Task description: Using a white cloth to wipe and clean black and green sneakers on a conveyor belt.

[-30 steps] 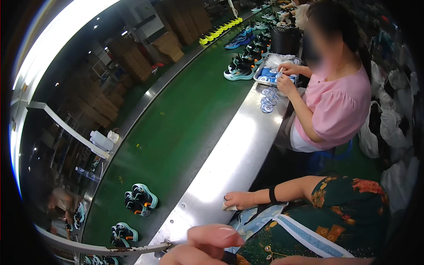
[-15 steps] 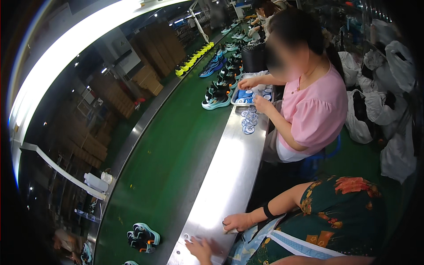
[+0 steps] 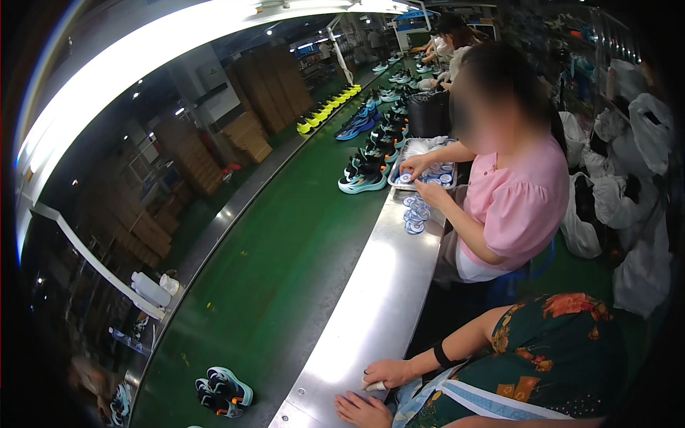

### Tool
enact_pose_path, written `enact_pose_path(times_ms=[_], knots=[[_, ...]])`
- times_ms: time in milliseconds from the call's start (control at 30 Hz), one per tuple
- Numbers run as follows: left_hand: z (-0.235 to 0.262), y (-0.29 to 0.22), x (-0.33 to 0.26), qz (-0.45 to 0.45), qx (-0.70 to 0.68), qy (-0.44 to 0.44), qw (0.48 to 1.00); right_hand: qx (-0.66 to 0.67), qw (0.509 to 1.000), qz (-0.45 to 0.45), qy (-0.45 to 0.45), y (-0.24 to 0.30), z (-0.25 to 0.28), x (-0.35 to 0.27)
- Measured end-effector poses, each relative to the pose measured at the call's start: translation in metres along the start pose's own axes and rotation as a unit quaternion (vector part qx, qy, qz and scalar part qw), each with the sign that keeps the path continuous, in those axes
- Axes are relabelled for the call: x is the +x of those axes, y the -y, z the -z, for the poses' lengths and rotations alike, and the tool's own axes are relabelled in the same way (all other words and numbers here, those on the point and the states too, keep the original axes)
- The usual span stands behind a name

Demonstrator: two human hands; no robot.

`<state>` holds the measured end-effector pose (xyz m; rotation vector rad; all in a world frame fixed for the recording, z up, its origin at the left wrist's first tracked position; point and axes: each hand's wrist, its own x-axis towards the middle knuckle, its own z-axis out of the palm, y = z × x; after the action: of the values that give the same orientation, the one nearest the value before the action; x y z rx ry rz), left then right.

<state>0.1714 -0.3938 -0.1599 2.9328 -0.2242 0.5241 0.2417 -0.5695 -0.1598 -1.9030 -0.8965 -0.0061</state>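
A co-worker's 2 hands (image 3: pixel 389 372) rest at the steel tabletop's (image 3: pixel 378 285) near edge. 1 shoe pair (image 3: pixel 222 391) sits on the open green belt (image 3: pixel 285 271). Own hands are out of view, so their grip cannot be told.

The person's own hands are out of view; beside the steel ledge (image 3: pixel 371 299), the small white thing (image 3: pixel 376 386) in a co-worker's hand (image 3: pixel 389 372) is too small to identify.

The view has swung up along the conveyor belt (image 3: pixel 285 264), and the shoe pair (image 3: pixel 222 391) sits lower.
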Motion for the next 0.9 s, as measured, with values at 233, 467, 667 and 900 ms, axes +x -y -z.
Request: enact_pose_path(times_ms=[233, 467, 667, 900], knots=[[-0.007, 0.001, -0.009, -0.003, 0.064, -0.053, 0.997, -0.008, 0.999, -0.005, 0.031, 0.006, 0.005, 0.002], [0.007, -0.011, -0.004, 0.043, 0.033, -0.029, 0.998, -0.068, 0.997, 0.013, 0.026, 0.006, 0.006, -0.001], [0.012, -0.014, -0.001, 0.046, 0.000, -0.042, 0.998, -0.074, 0.997, 0.022, 0.008, 0.012, 0.008, 0.002], [0.005, -0.007, -0.005, 0.034, -0.009, -0.053, 0.998, -0.078, 0.996, 0.032, 0.005, 0.007, 0.005, 0.001]])
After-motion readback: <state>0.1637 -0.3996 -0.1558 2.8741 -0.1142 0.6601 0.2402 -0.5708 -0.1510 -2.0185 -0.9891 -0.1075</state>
